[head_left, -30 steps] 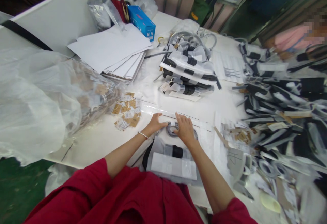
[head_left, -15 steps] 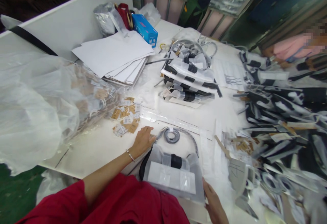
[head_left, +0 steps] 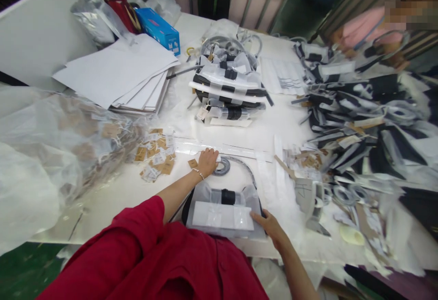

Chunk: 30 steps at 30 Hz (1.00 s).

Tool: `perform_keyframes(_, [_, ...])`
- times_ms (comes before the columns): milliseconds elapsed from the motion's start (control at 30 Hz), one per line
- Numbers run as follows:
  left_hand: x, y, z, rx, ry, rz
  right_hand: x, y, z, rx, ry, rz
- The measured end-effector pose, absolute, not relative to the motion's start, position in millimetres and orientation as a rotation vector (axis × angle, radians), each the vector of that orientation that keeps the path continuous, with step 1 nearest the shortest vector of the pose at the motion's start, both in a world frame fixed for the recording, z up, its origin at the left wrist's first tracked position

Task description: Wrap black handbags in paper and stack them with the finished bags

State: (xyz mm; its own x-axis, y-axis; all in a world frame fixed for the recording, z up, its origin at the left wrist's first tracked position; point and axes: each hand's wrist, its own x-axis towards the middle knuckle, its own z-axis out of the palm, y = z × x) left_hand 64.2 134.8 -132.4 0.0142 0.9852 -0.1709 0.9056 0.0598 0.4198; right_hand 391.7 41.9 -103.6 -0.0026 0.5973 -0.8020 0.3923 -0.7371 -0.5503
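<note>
A wrapped grey bag (head_left: pixel 222 211) with a black band lies at the table's near edge in front of me. Its coiled grey strap (head_left: pixel 223 167) lies just beyond it. My left hand (head_left: pixel 206 162) rests curled on the table at the coil's left side, fingertips on a clear plastic sleeve (head_left: pixel 226 148). My right hand (head_left: pixel 268 224) lies flat with fingers spread on the bag's right corner. Small brown tags (head_left: pixel 155 154) are scattered left of my left hand.
A stack of wrapped bags (head_left: pixel 228 90) sits mid-table. White paper sheets (head_left: pixel 118 74) and a blue box (head_left: pixel 158 28) lie at the back left. A big clear plastic sack (head_left: pixel 44 154) fills the left. Heaped bags (head_left: pixel 369 122) cover the right, with a person (head_left: pixel 369 31) beyond them.
My right hand left the coil and came back to the bag's near right corner. My left hand shifted forward onto the coil's left side. The view turned right.
</note>
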Motion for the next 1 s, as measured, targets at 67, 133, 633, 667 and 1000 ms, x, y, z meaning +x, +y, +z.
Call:
perform_keyframes(67, [59.6,135.9,-130.0,1.897,1.909,0.261,384.5,37.3,-104.3,-2.032,-0.942,1.912])
perform_keyframes(133, [51.6,134.4,-124.5,1.914,1.896,0.289,378.1,31.4,-101.7,-1.955,-0.840,1.953])
perform_keyframes(633, [-22.6,198.7,64.1,2.299,1.971,0.912,327.6,102.0,-46.5,-1.585,-0.894,1.791])
perform_keyframes(667, [-25.2,218.5,91.8,2.344,1.988,0.959,320.8,126.6,-28.2,-1.516,-0.911,1.803])
perform_keyframes(1000, [-34.5,267.7,170.6,2.657,2.086,0.935,248.4,386.6,92.3,-1.413,-1.338,1.608])
